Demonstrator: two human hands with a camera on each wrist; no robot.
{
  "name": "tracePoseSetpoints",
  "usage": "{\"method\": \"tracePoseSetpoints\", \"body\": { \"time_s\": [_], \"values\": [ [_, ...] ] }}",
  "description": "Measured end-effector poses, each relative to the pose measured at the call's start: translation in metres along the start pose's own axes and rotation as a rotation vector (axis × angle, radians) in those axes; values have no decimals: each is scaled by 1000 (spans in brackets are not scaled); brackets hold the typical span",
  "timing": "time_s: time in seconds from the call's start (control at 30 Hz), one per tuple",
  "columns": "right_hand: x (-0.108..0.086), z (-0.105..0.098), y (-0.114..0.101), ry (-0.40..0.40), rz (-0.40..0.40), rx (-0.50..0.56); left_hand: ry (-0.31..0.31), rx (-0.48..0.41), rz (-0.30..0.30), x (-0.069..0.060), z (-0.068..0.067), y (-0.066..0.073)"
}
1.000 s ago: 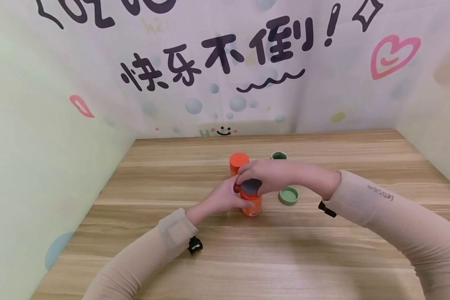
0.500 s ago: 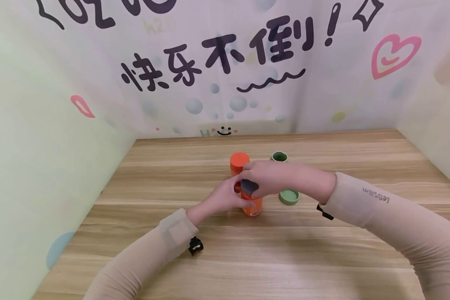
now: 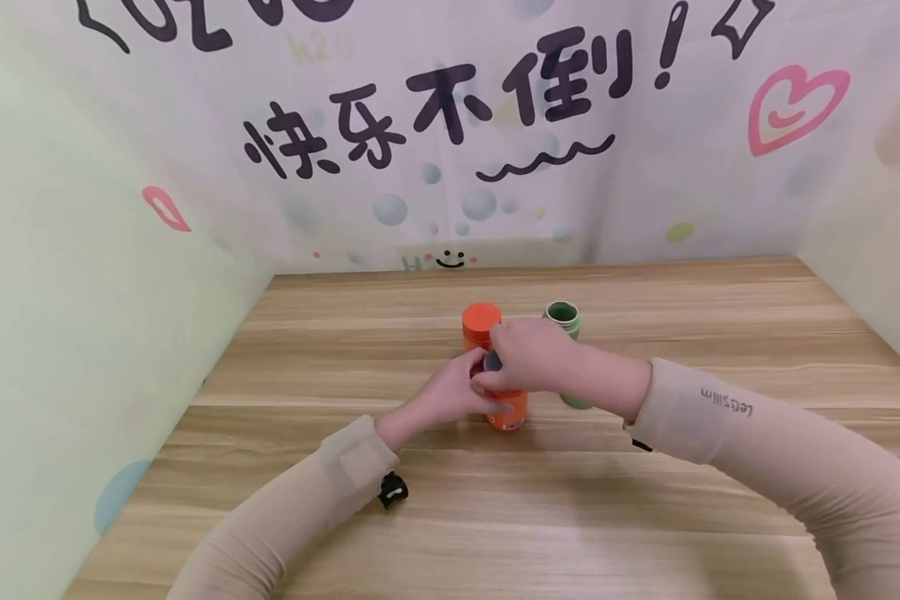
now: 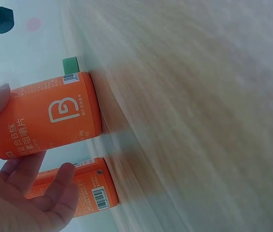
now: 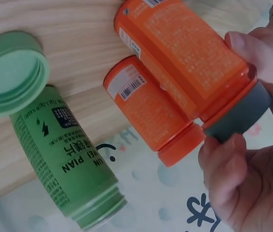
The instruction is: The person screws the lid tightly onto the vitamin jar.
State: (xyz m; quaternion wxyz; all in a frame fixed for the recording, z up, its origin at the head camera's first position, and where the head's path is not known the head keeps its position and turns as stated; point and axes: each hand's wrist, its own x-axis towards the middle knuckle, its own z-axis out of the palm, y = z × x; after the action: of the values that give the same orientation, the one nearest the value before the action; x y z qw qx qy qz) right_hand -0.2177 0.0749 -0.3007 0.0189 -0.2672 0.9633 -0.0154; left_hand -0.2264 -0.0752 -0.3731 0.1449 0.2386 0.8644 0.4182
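Observation:
Upright on the table stands an orange bottle (image 4: 49, 116) with a dark grey lid (image 5: 238, 113) on its mouth. My left hand (image 3: 446, 392) holds this bottle near its top, thumb on one side and fingers on the other. From above, my right hand (image 3: 536, 354) pinches the grey lid between thumb and fingers; in the head view it hides most of the lid. Just behind the held bottle is a second orange bottle (image 3: 482, 321) with an orange lid (image 5: 181, 145). To the right stands a green bottle (image 5: 64, 154) without a lid, its mouth facing up.
A loose green lid (image 5: 13, 72) lies on the wooden table (image 3: 435, 517) in front of the green bottle, mostly hidden by my right forearm in the head view. A printed cloth (image 3: 450, 167) hangs behind the table, with pale walls at both sides.
My right hand has turned about the grey lid, its wrist shifting left and toward me. More of the green bottle shows and less of the green lid. My left hand keeps its hold.

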Motion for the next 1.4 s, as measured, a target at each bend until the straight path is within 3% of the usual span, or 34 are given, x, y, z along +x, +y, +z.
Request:
{"method": "tracePoseSetpoints", "body": {
  "time_s": [0.1, 0.17, 0.3, 0.43, 0.63, 0.8, 0.9, 1.13, 1.4],
  "values": [
    [-2, 0, 5, -9, 9, -9, -3, 8, 16, 0, 0, 0],
    [-4, -2, 13, -60, -47, 55, -6, -11, 10, 0, 0, 0],
    [-7, -8, 35, -166, -283, 280, -3, -36, -19, 0, 1, -1],
    [-8, -6, 52, -200, -490, 440, 8, -33, -26, -1, 2, -1],
    [-9, 5, 60, -160, -540, 507, 7, -31, -28, -1, 3, -1],
    [-9, 7, 55, -124, -501, 487, 10, -34, -22, -1, 3, -1],
    [-9, 5, 46, -99, -410, 367, 9, -41, -15, -1, 3, -1],
    [-8, 7, 21, 47, -265, 6, 8, -14, 20, -2, 1, -1],
    [-3, 14, 4, 120, -51, -118, -13, 11, 2, -1, 0, -1]
  ]
}}
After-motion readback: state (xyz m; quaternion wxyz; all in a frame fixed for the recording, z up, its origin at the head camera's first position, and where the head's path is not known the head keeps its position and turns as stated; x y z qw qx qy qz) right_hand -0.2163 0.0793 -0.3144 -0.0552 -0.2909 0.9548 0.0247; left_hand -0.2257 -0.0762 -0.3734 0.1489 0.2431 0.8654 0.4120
